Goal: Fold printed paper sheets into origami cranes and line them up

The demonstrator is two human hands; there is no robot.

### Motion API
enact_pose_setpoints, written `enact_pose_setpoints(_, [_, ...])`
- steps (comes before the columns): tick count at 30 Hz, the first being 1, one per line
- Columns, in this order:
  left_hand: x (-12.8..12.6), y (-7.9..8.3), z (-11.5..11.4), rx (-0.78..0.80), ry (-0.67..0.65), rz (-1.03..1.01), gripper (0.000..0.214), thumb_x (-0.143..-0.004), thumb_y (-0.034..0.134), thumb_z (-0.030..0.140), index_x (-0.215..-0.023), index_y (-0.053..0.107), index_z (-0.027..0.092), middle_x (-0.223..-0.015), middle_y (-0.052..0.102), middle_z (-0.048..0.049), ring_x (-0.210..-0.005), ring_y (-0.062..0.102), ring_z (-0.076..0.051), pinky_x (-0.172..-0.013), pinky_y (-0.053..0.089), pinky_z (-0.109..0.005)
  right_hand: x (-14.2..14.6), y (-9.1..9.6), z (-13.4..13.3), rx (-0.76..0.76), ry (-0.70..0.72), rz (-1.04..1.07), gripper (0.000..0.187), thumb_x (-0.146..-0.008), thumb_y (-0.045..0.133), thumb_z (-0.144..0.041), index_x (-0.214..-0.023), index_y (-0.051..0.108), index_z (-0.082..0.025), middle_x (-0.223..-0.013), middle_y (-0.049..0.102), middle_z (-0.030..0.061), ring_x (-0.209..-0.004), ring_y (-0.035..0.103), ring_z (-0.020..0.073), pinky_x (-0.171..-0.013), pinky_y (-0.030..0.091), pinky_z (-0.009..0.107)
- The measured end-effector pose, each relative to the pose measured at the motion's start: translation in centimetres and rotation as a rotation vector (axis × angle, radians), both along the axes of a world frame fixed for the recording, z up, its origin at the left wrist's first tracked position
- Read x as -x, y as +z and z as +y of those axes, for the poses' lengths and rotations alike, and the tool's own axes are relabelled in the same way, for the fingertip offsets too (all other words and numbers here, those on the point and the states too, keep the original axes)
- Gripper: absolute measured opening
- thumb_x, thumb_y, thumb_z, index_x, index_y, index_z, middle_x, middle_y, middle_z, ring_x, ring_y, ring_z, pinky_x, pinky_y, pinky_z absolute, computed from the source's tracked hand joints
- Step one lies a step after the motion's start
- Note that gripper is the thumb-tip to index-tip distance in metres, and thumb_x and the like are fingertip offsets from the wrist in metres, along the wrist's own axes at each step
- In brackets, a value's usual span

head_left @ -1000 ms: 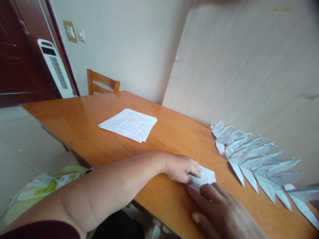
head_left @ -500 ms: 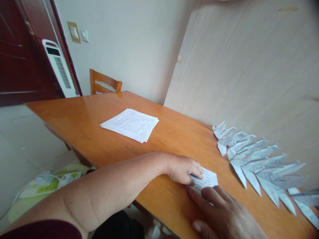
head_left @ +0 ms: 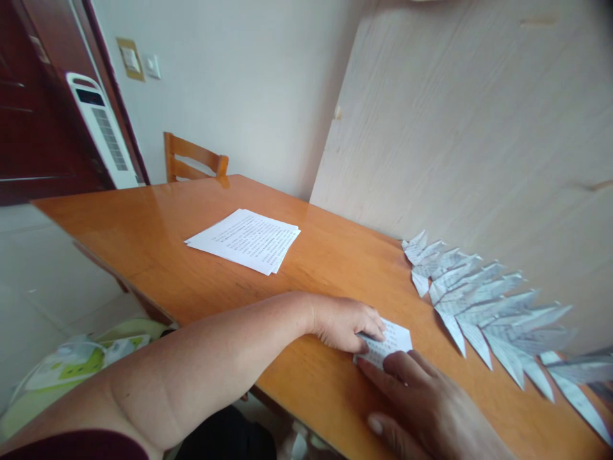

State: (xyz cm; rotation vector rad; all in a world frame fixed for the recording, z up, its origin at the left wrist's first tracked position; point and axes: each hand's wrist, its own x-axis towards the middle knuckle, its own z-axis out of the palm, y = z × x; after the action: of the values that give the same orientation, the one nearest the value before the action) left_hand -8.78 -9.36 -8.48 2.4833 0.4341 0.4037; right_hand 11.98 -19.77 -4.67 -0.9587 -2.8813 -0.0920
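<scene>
A small folded sheet of printed paper (head_left: 395, 337) lies on the wooden table (head_left: 330, 259) near its front edge. From the left, my left hand (head_left: 347, 326) holds it down, thumb and fingertips against its surface. My right hand (head_left: 426, 399) rests over the paper's near side. Its index finger stretches along the near edge, the middle finger is bent on top, and the thumb stands apart with nothing gripped. Both hands cover parts of the sheet. Further right, a row of several folded paper pieces (head_left: 483, 297) with pointed flaps stands nested together.
A stack of printed sheets (head_left: 244, 239) lies farther back on the table. Beyond it are a wooden chair (head_left: 196, 156) and a white tower appliance (head_left: 103, 131). A pale wooden panel (head_left: 454, 128) borders the far side. At lower left, a power strip (head_left: 81, 364) sits on a light green surface.
The whole view has shifted slightly, so things sit a little farther left. Both hands stay at the folded paper in nearly the same pose.
</scene>
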Motion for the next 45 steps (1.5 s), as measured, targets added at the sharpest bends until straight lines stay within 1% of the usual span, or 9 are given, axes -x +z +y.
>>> enact_pose_setpoints(3, [0.0,0.1,-0.1,-0.002,-0.002,-0.001,0.041,-0.085,0.058,0.012,-0.124,0.066,0.005,-0.138,0.058,-0.0162,-0.13,0.053,-0.027,-0.113,0.038,-0.033,-0.3,-0.2,-0.3,-0.019,-0.005,0.012,0.046,-0.092,0.06,-0.043,-0.133,0.061,-0.022,-0.103,0.068,0.0116,-0.09,0.067,0.0255,-0.076,0.061,0.037])
enact_pose_setpoints(7, [0.1,0.2,-0.1,0.02,0.01,0.011,0.042,-0.084,0.06,0.013,-0.125,0.066,0.009,-0.139,0.057,-0.0136,-0.13,0.053,-0.026,-0.112,0.039,-0.035,0.3,-0.2,-0.4,-0.009,-0.004,-0.032,0.051,-0.09,0.061,-0.048,-0.133,0.06,-0.02,-0.101,0.068,0.0117,-0.086,0.068,0.0257,-0.072,0.062,0.04])
enact_pose_setpoints(16, [0.3,0.4,-0.1,-0.033,-0.007,0.008,0.042,-0.084,0.063,0.015,-0.125,0.066,0.007,-0.139,0.057,-0.0176,-0.131,0.052,-0.027,-0.114,0.037,-0.035,0.4,0.3,-0.8,-0.025,-0.076,-0.04,0.047,-0.084,0.069,-0.047,-0.125,0.064,-0.023,-0.095,0.068,0.0087,-0.084,0.067,0.0265,-0.07,0.06,0.04])
enact_pose_setpoints(22, [0.3,0.1,-0.1,-0.013,0.021,-0.007,0.043,-0.082,0.067,0.018,-0.125,0.067,0.013,-0.139,0.057,-0.0148,-0.129,0.054,-0.026,-0.112,0.039,-0.034,-0.1,0.6,-1.7,0.092,-0.173,0.0,0.046,-0.08,0.072,-0.047,-0.12,0.067,-0.026,-0.096,0.068,0.0076,-0.086,0.066,0.0274,-0.073,0.059,0.043])
enact_pose_setpoints(27, [0.4,0.4,-0.2,-0.012,0.035,0.014,0.045,-0.082,0.068,0.019,-0.126,0.066,0.012,-0.139,0.058,-0.0153,-0.129,0.054,-0.026,-0.113,0.038,-0.033,-0.1,0.5,-1.9,0.149,-0.22,0.0,0.05,-0.081,0.071,-0.047,-0.126,0.064,-0.027,-0.101,0.067,0.0082,-0.091,0.064,0.0286,-0.078,0.057,0.045])
enact_pose_setpoints(32, [0.6,1.3,-0.6,-0.017,0.014,0.044,0.05,-0.08,0.073,0.026,-0.129,0.064,0.016,-0.141,0.056,-0.0154,-0.13,0.053,-0.027,-0.112,0.039,-0.035,0.0,0.4,-1.9,0.155,-0.225,-0.016,0.061,-0.085,0.062,-0.06,-0.135,0.058,-0.025,-0.102,0.065,0.0101,-0.093,0.062,0.0296,-0.078,0.056,0.045])
enact_pose_setpoints(35, [0.7,1.7,-0.7,-0.014,0.008,0.049,0.047,-0.081,0.073,0.025,-0.126,0.066,0.013,-0.141,0.055,-0.0176,-0.129,0.054,-0.029,-0.111,0.04,-0.035,-0.2,0.5,-1.9,0.169,-0.229,-0.032,0.059,-0.086,0.059,-0.062,-0.131,0.06,-0.026,-0.102,0.065,0.0101,-0.093,0.062,0.0299,-0.077,0.055,0.044])
enact_pose_setpoints(41, [0.7,1.7,-0.9,0.039,0.053,0.015,0.045,-0.078,0.075,0.026,-0.123,0.069,0.018,-0.14,0.057,-0.0133,-0.128,0.055,-0.029,-0.11,0.04,-0.034,-0.8,0.5,-2.1,0.126,-0.235,0.009,0.048,-0.085,0.062,-0.06,-0.12,0.065,-0.026,-0.098,0.066,0.0079,-0.09,0.063,0.0259,-0.077,0.056,0.038])
enact_pose_setpoints(45, [0.8,1.6,-0.8,0.05,0.059,0.035,0.049,-0.078,0.075,0.025,-0.126,0.067,0.019,-0.143,0.055,-0.0132,-0.131,0.053,-0.029,-0.111,0.039,-0.036,-1.6,0.4,-2.3,0.094,-0.244,0.021,0.047,-0.086,0.061,-0.057,-0.121,0.064,-0.026,-0.097,0.067,0.0078,-0.085,0.064,0.0249,-0.072,0.057,0.037])
